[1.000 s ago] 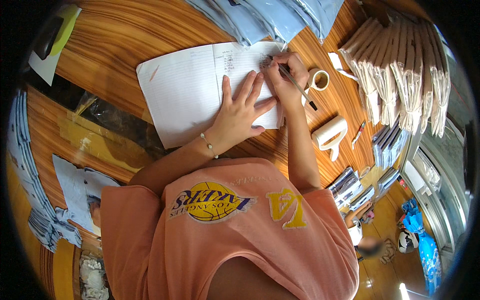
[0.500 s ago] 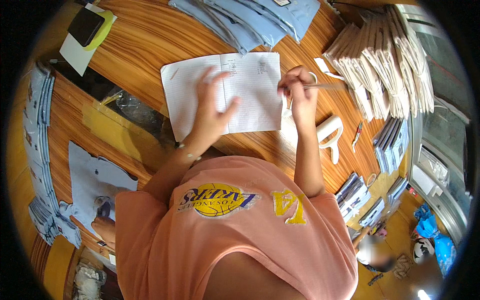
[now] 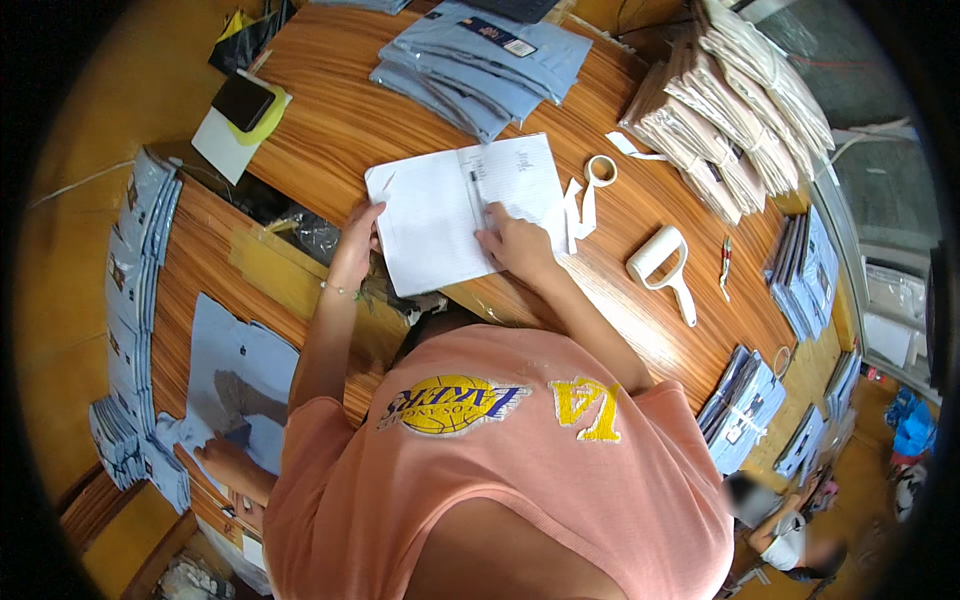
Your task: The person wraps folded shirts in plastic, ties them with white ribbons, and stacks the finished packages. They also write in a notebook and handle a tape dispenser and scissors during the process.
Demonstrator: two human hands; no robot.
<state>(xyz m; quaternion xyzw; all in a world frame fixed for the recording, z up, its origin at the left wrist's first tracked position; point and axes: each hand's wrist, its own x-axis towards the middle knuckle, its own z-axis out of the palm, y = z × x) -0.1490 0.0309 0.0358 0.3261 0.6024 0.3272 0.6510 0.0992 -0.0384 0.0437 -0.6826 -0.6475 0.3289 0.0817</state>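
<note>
A lined notebook (image 3: 425, 225) lies open at the table's edge in front of me, with some handwriting on its right page. My left hand (image 3: 357, 243) grips its left edge, thumb on the page and the other fingers mostly hidden. On the right page rests my right hand (image 3: 518, 242), index finger stretched toward the fold and thumb apart. A slim pen-like thing (image 3: 475, 188) lies along the fold, just beyond that fingertip. To the right are a roll of white tape (image 3: 601, 171) and a white lint roller (image 3: 657, 262).
Bagged blue shirts (image 3: 480, 70) lie at the far side, beige bundles (image 3: 700, 130) far right. Small red-handled snips (image 3: 725, 265) sit right of the roller. A dark flat object (image 3: 243, 103) rests far left. Another person's hand (image 3: 232, 467) reaches over a blue garment (image 3: 225, 350) at left.
My left hand has moved from above the pages to the notebook's left edge. My right hand has come left onto the page and no longer holds the slim pen-like thing. The notebook sits tilted.
</note>
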